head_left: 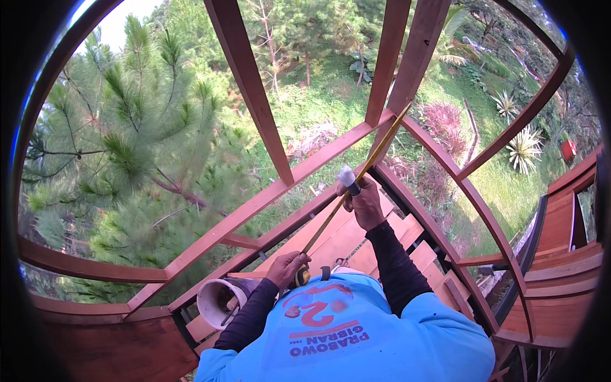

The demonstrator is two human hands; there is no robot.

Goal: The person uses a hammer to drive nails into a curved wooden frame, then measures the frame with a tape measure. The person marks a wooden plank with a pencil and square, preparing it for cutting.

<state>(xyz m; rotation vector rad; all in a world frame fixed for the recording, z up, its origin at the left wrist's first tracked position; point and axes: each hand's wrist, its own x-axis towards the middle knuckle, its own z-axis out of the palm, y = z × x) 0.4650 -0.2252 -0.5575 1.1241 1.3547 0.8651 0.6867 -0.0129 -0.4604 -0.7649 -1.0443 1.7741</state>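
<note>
My left hand, close to my body, is closed on a yellow and black tape measure. Its yellow blade is drawn out up and to the right, with the far end at the wooden frame corner. Farther along, my right hand is closed around a short dark stick with a white tip, whose exact kind I cannot make out. The blade passes right beside the fingers of this hand. Next to my left forearm is a whitish bucket with something dark inside, partly hidden by the sleeve.
Reddish-brown wooden rails and posts form an open frame around me. Loose-looking planks lie beneath my hands, with dark gaps at their edges. Beyond the frame, a pine tree and a grassy slope lie lower down.
</note>
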